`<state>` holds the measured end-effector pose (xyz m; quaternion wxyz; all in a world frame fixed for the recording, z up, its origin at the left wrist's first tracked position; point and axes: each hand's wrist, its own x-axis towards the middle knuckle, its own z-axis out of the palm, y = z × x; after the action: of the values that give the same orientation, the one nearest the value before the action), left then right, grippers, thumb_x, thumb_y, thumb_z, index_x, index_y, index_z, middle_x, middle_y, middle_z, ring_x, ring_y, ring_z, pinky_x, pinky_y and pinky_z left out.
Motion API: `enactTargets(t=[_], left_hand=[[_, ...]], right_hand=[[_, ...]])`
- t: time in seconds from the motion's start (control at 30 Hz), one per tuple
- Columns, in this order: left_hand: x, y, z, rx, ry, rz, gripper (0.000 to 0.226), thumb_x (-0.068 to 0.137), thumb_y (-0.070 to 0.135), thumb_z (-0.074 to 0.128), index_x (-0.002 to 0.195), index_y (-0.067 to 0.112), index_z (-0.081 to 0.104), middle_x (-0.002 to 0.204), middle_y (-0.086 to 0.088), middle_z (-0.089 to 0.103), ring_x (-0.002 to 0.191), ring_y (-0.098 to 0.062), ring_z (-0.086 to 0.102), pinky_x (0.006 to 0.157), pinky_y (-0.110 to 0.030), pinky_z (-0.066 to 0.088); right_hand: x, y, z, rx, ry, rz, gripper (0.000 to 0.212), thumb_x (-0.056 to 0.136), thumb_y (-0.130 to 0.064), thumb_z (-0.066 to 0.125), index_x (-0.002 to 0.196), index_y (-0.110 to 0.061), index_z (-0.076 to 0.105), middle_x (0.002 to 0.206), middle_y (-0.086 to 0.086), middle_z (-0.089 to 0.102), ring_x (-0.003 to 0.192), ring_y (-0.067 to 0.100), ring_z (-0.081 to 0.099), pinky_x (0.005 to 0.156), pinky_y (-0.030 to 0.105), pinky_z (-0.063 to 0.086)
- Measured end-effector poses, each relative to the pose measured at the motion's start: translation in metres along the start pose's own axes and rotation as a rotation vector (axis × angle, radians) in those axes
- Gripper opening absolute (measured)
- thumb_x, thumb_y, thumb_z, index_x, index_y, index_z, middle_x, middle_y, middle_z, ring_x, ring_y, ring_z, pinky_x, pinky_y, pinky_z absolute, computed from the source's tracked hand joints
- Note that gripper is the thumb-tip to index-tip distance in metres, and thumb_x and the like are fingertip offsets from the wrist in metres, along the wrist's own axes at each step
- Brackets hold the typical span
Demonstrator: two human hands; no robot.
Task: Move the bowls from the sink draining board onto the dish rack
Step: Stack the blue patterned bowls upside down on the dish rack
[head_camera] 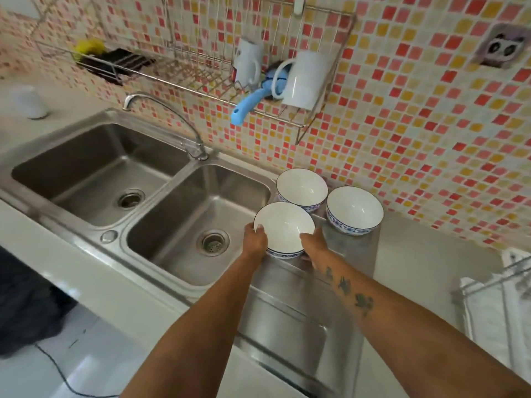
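Observation:
Three white bowls with blue patterned bands stand on the steel draining board [293, 326] to the right of the sink. The nearest bowl [283, 225] is gripped from both sides: my left hand [255, 239] on its left rim, my right hand [314, 244] on its right rim. A second bowl [301, 186] stands behind it by the wall. The third bowl [355, 209] is to the right. The wire dish rack [198, 79] hangs on the tiled wall above the sink.
The rack holds two white mugs [304, 79], a blue-handled brush [250, 103] and a dark sponge tray [115, 63]. A curved tap [172, 116] rises between the double sink basins [184, 214]. A white cloth on a rail [500, 297] is at the right.

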<state>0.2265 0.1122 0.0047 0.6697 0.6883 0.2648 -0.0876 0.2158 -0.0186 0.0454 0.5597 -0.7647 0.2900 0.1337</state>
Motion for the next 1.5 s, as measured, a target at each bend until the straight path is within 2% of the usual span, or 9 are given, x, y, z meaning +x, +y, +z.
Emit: enactTargets(t=[0.23,0.47,0.63,0.8,0.93,1.1,1.23,1.33,1.5], left_hand=[[-0.012,0.004,0.001,-0.011,-0.006,-0.004,0.036,0.103,0.014,0.029,0.135,0.0,0.04,0.133,-0.025,0.051,0.119,-0.039,0.054,0.104,-0.053,0.046],[-0.117,0.071,0.005,-0.385,-0.174,0.08,0.042,0.103,0.042,0.027,0.121,0.018,0.057,0.115,-0.007,0.068,0.105,-0.024,0.062,0.095,-0.04,0.05],[-0.22,0.137,0.004,-0.711,-0.541,-0.063,0.056,0.1,0.054,0.026,0.116,0.018,0.066,0.12,-0.013,0.07,0.106,-0.033,0.065,0.086,-0.045,0.054],[-0.329,0.182,0.027,-0.602,-1.053,0.044,0.045,0.099,0.044,0.038,0.13,0.024,0.064,0.132,-0.007,0.066,0.126,-0.032,0.058,0.108,-0.054,0.041],[-0.396,0.202,0.064,-0.424,-1.404,0.075,0.053,0.095,0.057,0.037,0.131,0.027,0.062,0.133,-0.007,0.066,0.128,-0.035,0.057,0.108,-0.064,0.036],[-0.455,0.216,0.124,-0.223,-1.536,0.039,0.062,0.086,0.069,0.043,0.124,0.027,0.068,0.127,-0.01,0.069,0.122,-0.041,0.06,0.102,-0.068,0.039],[-0.478,0.23,0.173,-0.113,-1.576,-0.001,0.075,0.066,0.066,0.062,0.128,0.024,0.065,0.135,-0.015,0.063,0.126,-0.046,0.054,0.104,-0.069,0.035],[-0.486,0.239,0.207,-0.125,-1.489,0.053,0.071,0.073,0.067,0.058,0.129,0.024,0.064,0.136,-0.015,0.062,0.127,-0.043,0.054,0.105,-0.066,0.036],[-0.494,0.238,0.247,0.052,-1.132,0.521,0.045,0.089,0.065,0.045,0.098,0.028,0.069,0.092,-0.004,0.077,0.088,-0.029,0.07,0.079,-0.046,0.057]], right_hand=[[-0.014,0.0,-0.002,0.118,-0.004,0.026,0.053,0.088,-0.001,0.028,0.136,-0.022,0.033,0.139,0.009,0.045,0.104,0.026,0.05,0.071,0.039,0.054],[-0.088,-0.011,-0.045,0.347,0.167,-0.24,0.062,0.086,0.011,0.03,0.143,-0.015,0.032,0.139,0.008,0.047,0.115,0.021,0.049,0.095,0.032,0.046],[-0.184,-0.029,-0.116,0.482,0.388,-0.649,0.058,0.087,0.01,0.035,0.127,-0.033,0.04,0.12,-0.011,0.051,0.105,0.006,0.053,0.073,0.01,0.047],[-0.288,-0.039,-0.212,0.442,0.682,-1.041,0.058,0.088,0.01,0.036,0.11,-0.044,0.043,0.117,-0.016,0.055,0.101,-0.012,0.057,0.082,0.006,0.048],[-0.351,-0.032,-0.285,0.388,0.877,-1.166,0.058,0.09,0.013,0.036,0.109,-0.041,0.041,0.115,-0.015,0.056,0.099,-0.008,0.059,0.08,0.006,0.046],[-0.389,-0.015,-0.359,0.389,1.028,-1.194,0.053,0.092,0.01,0.037,0.111,-0.039,0.041,0.109,-0.023,0.055,0.093,-0.016,0.058,0.076,0.002,0.044],[-0.389,-0.005,-0.42,0.48,0.845,-1.126,0.048,0.097,-0.012,0.042,0.14,-0.032,0.033,0.132,-0.013,0.052,0.114,-0.004,0.054,0.096,0.02,0.048],[-0.391,-0.007,-0.462,0.486,0.572,-1.006,0.034,0.099,-0.046,0.026,0.126,-0.041,0.046,0.126,-0.01,0.059,0.119,0.017,0.056,0.091,0.034,0.051],[-0.372,-0.015,-0.538,0.512,0.202,-0.533,0.085,0.083,-0.075,0.019,0.131,-0.014,0.052,0.119,0.021,0.06,0.104,0.039,0.062,0.092,0.05,0.051]])
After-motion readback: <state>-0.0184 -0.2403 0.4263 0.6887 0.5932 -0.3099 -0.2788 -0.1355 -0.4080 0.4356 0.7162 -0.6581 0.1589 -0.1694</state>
